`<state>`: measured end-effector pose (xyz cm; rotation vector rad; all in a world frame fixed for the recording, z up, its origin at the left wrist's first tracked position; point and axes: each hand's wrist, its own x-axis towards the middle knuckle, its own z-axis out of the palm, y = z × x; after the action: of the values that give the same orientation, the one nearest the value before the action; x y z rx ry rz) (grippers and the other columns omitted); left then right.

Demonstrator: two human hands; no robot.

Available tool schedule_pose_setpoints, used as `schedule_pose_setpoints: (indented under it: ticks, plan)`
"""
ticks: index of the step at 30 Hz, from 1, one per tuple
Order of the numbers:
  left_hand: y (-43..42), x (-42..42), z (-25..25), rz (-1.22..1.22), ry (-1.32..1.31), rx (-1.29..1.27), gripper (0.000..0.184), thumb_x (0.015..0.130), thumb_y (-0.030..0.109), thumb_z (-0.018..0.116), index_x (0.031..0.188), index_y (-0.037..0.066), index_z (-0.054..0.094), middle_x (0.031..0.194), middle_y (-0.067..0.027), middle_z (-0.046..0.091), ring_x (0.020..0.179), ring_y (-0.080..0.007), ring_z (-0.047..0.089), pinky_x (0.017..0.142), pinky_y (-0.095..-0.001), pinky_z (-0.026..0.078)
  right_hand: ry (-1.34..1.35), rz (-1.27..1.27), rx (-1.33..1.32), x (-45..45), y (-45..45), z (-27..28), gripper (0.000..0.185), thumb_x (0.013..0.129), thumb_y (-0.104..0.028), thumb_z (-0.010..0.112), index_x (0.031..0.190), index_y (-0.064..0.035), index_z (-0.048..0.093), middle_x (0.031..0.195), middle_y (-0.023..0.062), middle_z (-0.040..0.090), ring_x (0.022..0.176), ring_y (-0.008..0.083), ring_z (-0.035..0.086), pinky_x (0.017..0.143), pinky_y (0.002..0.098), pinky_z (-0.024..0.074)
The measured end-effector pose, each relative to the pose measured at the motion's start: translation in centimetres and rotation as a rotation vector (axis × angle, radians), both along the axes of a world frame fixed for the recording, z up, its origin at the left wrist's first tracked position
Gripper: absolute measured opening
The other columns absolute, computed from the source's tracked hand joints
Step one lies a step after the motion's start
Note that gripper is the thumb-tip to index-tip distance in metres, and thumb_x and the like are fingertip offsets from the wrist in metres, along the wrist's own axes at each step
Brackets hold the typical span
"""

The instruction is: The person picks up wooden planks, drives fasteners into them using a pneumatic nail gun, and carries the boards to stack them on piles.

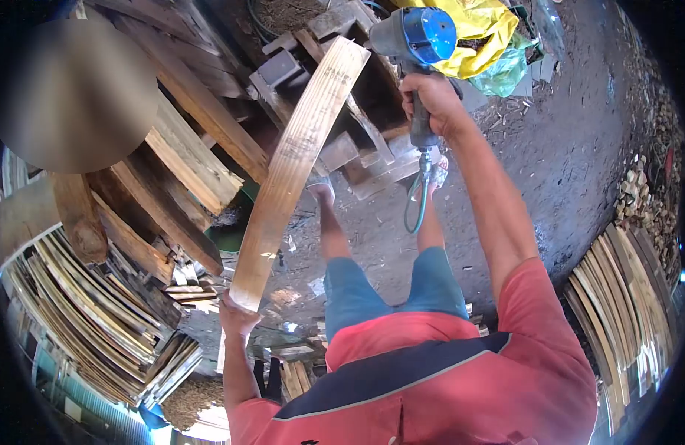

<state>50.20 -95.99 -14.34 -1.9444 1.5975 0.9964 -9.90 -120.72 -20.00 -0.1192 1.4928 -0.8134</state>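
In the head view, a long pale wooden plank (290,167) slants from the lower left up to the top middle. My left hand (238,319) is closed around its near end. The plank's far end lies over wooden blocks (341,152), though whether it touches them I cannot tell. My right hand (435,102) grips the dark handle of an air nail gun (425,35) with a round blue cap, held up to the right of the plank's far end. A thin green air hose (411,215) loops below the handle from a metal fitting.
Thick rough timbers (187,159) lie at the left, above a stack of thin boards (90,311). Another board stack (624,297) stands at the right, near scattered wood scraps (634,187). A yellow plastic bag (480,30) sits behind the tool. A blurred round shape (75,96) blocks the upper left.
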Motion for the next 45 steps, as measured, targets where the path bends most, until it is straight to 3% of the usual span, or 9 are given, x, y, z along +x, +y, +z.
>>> schedule_pose_setpoints:
  ticks: [18,23,30,34,36,38,40,43,45]
  plan:
    - [1.8,0.8,-1.4,-0.078,-0.062,0.001,0.089,0.045,0.018,0.075,0.122,0.004,0.033,0.103,-0.0176,0.048,0.097,-0.0338,0.051,0.087,-0.0381,0.045,0.040,0.076,-0.016,-0.8,-3.4,1.5,0.011,0.070,-0.010,0.059,0.064,-0.0062,0.051,0.057,0.0046,0.049,0.045,0.0154,0.048,0.044,0.0308,0.0403]
    - [1.2,0.0,-0.7,0.060,0.046,0.063,0.073,0.053,0.017,0.069,0.117,0.009,0.035,0.112,-0.0018,0.050,0.107,-0.0174,0.047,0.095,-0.0321,0.032,-0.044,0.075,-0.015,-0.4,-3.3,-0.1,0.011,0.070,-0.010,0.060,0.066,-0.0056,0.052,0.059,0.0050,0.051,0.047,0.0156,0.050,0.044,0.0321,0.0418]
    - [0.3,-1.0,-0.2,-0.049,-0.077,0.090,0.088,0.047,0.022,0.073,0.122,0.006,0.031,0.113,-0.0070,0.050,0.108,-0.0200,0.047,0.098,-0.0292,0.030,-0.034,0.098,0.063,0.8,-5.6,-1.6,0.013,0.071,-0.011,0.055,0.063,-0.0076,0.046,0.057,0.0044,0.047,0.046,0.0160,0.045,0.046,0.0319,0.0397]
    - [0.8,-0.9,-0.6,-0.036,-0.041,0.085,0.090,0.046,0.022,0.075,0.123,0.005,0.031,0.114,-0.0083,0.050,0.110,-0.0229,0.047,0.096,-0.0301,0.034,0.369,0.349,-0.013,-0.1,-3.1,-0.4,0.011,0.069,-0.012,0.058,0.068,-0.0017,0.054,0.069,0.0125,0.059,0.056,0.0260,0.057,0.051,0.0403,0.0464]
    - [0.1,-1.5,-0.3,-0.103,-0.083,0.082,0.091,0.046,0.021,0.076,0.123,0.005,0.031,0.115,-0.0096,0.049,0.111,-0.0249,0.047,0.096,-0.0317,0.036,1.139,0.621,-0.110,0.6,-0.1,-1.3,0.021,0.071,-0.014,0.059,0.085,0.0019,0.058,0.077,0.0205,0.063,0.071,0.0383,0.063,0.066,0.0472,0.0503]
    - [-2.0,-2.8,2.6,0.139,0.180,0.428,0.102,0.044,0.018,0.082,0.129,0.003,0.029,0.120,-0.0148,0.048,0.115,-0.0287,0.046,0.098,-0.0356,0.038,1.090,0.652,0.158,2.1,2.4,-0.4,0.039,0.072,-0.020,0.061,0.104,0.0007,0.057,0.086,0.0257,0.063,0.087,0.0445,0.060,0.081,0.0494,0.0478]
    - [-0.7,-2.6,3.2,0.142,0.185,0.525,0.112,0.042,0.015,0.085,0.136,0.000,0.025,0.125,-0.0173,0.045,0.116,-0.0286,0.046,0.100,-0.0359,0.038,1.131,0.677,0.137,2.8,5.6,-3.2,0.044,0.072,-0.023,0.062,0.111,-0.0021,0.054,0.090,0.0254,0.063,0.089,0.0428,0.060,0.082,0.0493,0.0470]
    - [2.5,-2.4,4.1,0.809,0.706,0.831,0.112,0.045,0.003,0.079,0.141,0.004,0.023,0.116,-0.0109,0.048,0.106,-0.0237,0.050,0.089,-0.0301,0.042,1.218,0.709,-0.074,4.0,11.6,-9.7,0.049,0.073,-0.026,0.064,0.116,-0.0055,0.054,0.096,0.0248,0.062,0.094,0.0398,0.059,0.084,0.0489,0.0462]
    - [3.3,-3.9,5.6,0.916,0.847,0.889,0.110,0.045,0.009,0.079,0.141,0.004,0.025,0.110,-0.0074,0.051,0.098,-0.0205,0.052,0.084,-0.0285,0.043,1.169,0.766,-0.178,5.8,13.1,-8.4,0.048,0.073,-0.028,0.065,0.114,-0.0046,0.057,0.096,0.0239,0.063,0.096,0.0381,0.060,0.084,0.0471,0.0469]
